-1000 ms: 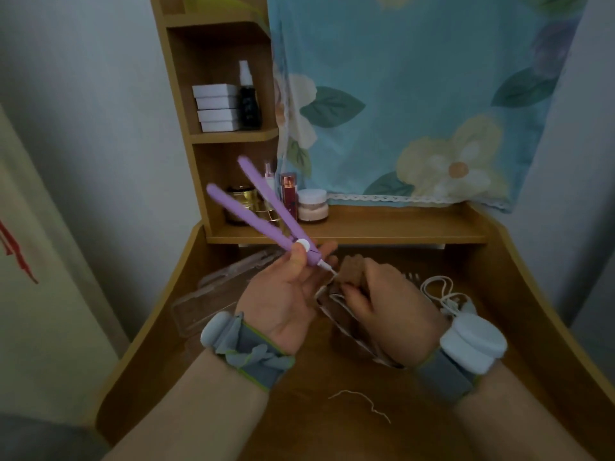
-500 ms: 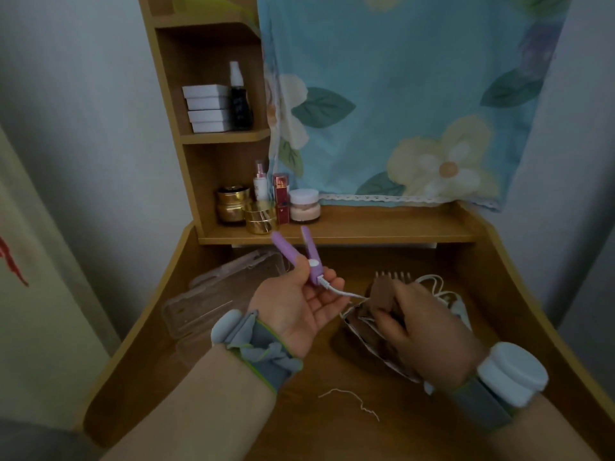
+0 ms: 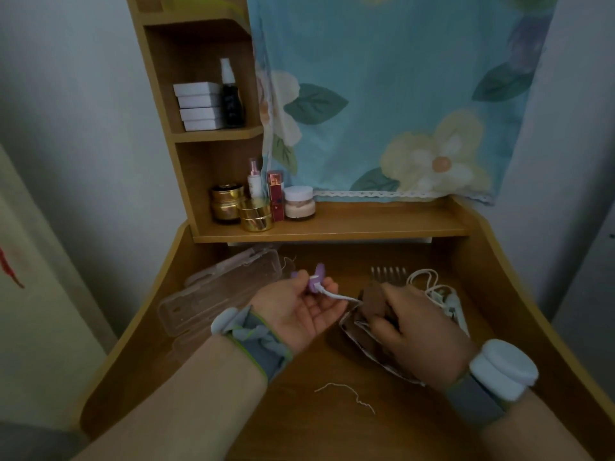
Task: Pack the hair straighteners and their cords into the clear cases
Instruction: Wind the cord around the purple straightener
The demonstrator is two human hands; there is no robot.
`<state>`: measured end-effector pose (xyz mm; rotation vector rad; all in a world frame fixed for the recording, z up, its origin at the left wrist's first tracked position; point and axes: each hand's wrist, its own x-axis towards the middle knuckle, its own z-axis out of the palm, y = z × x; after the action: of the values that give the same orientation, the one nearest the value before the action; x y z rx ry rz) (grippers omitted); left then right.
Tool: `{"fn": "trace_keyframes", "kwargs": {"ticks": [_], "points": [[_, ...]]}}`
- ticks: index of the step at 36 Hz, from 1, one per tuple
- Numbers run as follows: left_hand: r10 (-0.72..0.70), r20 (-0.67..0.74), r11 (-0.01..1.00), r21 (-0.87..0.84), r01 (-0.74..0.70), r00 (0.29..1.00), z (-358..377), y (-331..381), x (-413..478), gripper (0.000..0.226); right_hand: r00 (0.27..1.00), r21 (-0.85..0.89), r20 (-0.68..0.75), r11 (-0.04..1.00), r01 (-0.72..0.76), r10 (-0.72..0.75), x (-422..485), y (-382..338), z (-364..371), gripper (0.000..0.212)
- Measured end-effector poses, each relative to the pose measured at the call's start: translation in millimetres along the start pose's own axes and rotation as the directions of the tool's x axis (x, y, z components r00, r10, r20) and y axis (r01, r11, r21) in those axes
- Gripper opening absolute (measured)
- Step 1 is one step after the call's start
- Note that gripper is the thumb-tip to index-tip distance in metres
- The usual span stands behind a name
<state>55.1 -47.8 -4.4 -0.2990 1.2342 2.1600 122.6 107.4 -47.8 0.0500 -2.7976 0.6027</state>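
White thread scrap [image 3: 346, 395] is lying nearest on the tabletop [image 3: 332, 427]. Left hand [image 3: 299, 311] is pinching the purple straightener [image 3: 314, 281] at its hinge end, palm up, white cord [image 3: 336, 295] running off to the right. Right hand [image 3: 419, 331] is gripping a brown packet [image 3: 374, 302], so it isn't free for the cord. Clear cases [image 3: 219, 294] are sitting open just left of the left hand, comb [image 3: 389, 272] and a second white cord bundle [image 3: 436, 291] farther right. Suggest: drop the packet, coil the cord loosely first, then lay the straightener closed along the case's long axis so the lid shuts without pinching cord.
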Motion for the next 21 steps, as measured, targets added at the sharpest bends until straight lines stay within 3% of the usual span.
{"fn": "trace_keyframes", "kwargs": {"ticks": [3, 6, 8, 9, 12, 17, 21], "points": [[0.022, 0.006, 0.999, 0.047, -0.023, 1.000, 1, 1, 5, 0.038, 1.000, -0.013, -0.025, 1.000, -0.012, 0.012, 1, -5, 2, 0.012], [0.011, 0.041, 0.965, 0.261, -0.022, 0.999, 2, -7, 5, 0.037, 0.997, -0.024, -0.048, 0.998, -0.054, 0.053, 3, -7, 7, 0.022], [0.026, 0.054, 0.936, 0.350, -0.043, 0.998, 0, -13, 7, 0.036, 0.997, -0.025, -0.048, 0.998, -0.064, 0.063, 3, -13, 9, 0.015], [0.042, 0.047, 0.931, 0.360, -0.056, 0.998, 0, -14, 8, 0.035, 0.997, -0.026, -0.036, 0.997, -0.068, 0.067, 3, -17, 10, 0.011], [0.059, 0.008, 0.960, 0.272, -0.059, 0.998, -4, -15, 13, 0.032, 0.998, -0.094, 0.028, 0.994, -0.055, 0.058, 6, -28, 13, 0.030], [0.059, -0.035, 0.969, 0.240, -0.049, 0.998, -12, -10, 12, 0.037, 0.996, -0.139, 0.086, 0.990, -0.005, 0.017, 15, -36, 11, 0.030], [0.082, -0.028, 0.970, 0.230, -0.073, 0.996, -20, 0, 10, 0.063, 0.997, -0.184, 0.073, 0.983, -0.006, 0.020, 12, -33, 10, 0.025]]}}
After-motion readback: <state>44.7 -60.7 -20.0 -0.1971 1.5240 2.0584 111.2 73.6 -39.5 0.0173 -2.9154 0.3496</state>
